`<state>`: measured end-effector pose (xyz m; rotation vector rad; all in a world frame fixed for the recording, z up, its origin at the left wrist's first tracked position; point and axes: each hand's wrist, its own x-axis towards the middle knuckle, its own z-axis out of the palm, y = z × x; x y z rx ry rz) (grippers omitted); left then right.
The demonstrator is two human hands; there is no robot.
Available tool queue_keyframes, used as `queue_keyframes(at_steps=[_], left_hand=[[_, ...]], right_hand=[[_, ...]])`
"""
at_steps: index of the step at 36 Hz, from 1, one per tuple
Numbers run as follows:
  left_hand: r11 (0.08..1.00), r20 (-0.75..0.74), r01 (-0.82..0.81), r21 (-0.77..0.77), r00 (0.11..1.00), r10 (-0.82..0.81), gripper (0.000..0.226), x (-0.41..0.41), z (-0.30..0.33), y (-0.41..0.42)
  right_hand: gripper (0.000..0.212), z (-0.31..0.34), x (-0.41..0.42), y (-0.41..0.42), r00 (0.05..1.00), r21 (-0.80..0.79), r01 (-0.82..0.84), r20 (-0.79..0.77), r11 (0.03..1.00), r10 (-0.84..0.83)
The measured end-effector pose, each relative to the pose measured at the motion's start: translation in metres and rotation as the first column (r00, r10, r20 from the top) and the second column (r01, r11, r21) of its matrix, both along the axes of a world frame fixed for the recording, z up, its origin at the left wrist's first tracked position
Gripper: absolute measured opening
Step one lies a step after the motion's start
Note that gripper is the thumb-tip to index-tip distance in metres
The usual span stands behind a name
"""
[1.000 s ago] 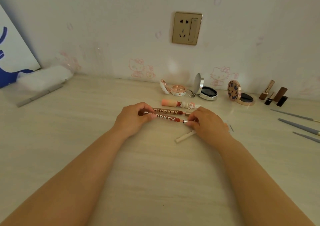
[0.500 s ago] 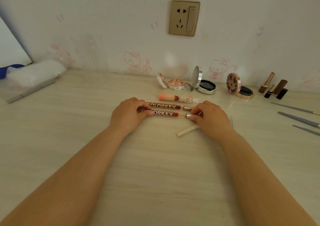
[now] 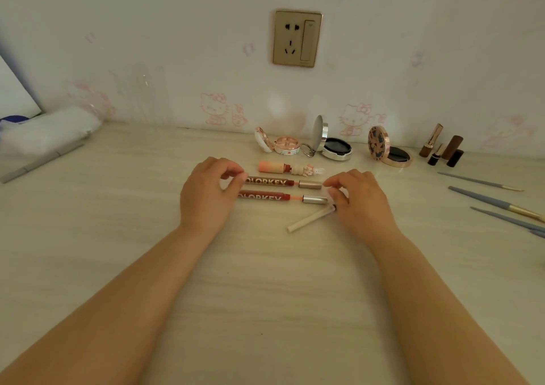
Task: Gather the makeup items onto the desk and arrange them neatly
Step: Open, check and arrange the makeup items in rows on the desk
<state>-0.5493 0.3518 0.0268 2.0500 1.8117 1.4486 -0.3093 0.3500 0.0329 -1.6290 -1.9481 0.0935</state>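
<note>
On the bench (image 3: 265,296), 2 lip tints lie side by side, parallel, caps to the right. The left hand (image 3: 208,196) rests at their left ends, its curled fingers pinching the far tint (image 3: 274,181). The right hand (image 3: 358,200) sits at the cap ends, fingertips touching the near tint (image 3: 283,197) at its silver cap. A white stick (image 3: 309,219) lies tilted just beside the right hand. Beyond the tints lies a peach tube (image 3: 280,168); 3 open compacts (image 3: 336,146) line the wall, lipsticks (image 3: 442,146) and brushes (image 3: 495,202) to the right.
</note>
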Motion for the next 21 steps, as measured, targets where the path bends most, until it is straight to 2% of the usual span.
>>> queue_keyframes(at_steps=[3,6,9,14,21], left_hand=[[0.995,-0.142,0.095,0.015,0.986,-0.092,0.014,0.029,0.001,-0.018],[0.984,-0.338,0.176,0.029,0.928,-0.156,0.03,0.058,-0.003,-0.03],[0.98,-0.496,0.143,-0.135,0.847,-0.192,0.038,0.074,-0.009,-0.031],[0.977,-0.464,0.111,-0.182,0.866,-0.185,0.027,0.076,-0.011,-0.031],[0.985,-0.405,0.159,-0.06,0.898,-0.17,0.014,0.058,-0.012,-0.037]], right_hand=[[0.02,-0.003,0.009,-0.008,0.999,0.01,0.034,0.011,0.999,-0.034],[0.018,-0.005,0.014,-0.015,0.999,0.042,0.032,0.021,0.999,-0.033],[0.017,-0.007,0.017,-0.023,0.999,0.056,0.031,0.015,0.998,-0.032],[0.018,-0.01,0.017,-0.03,0.999,0.027,0.033,0.016,0.999,-0.033],[0.021,-0.008,0.015,-0.032,0.998,0.054,0.042,-0.043,0.998,-0.039]])
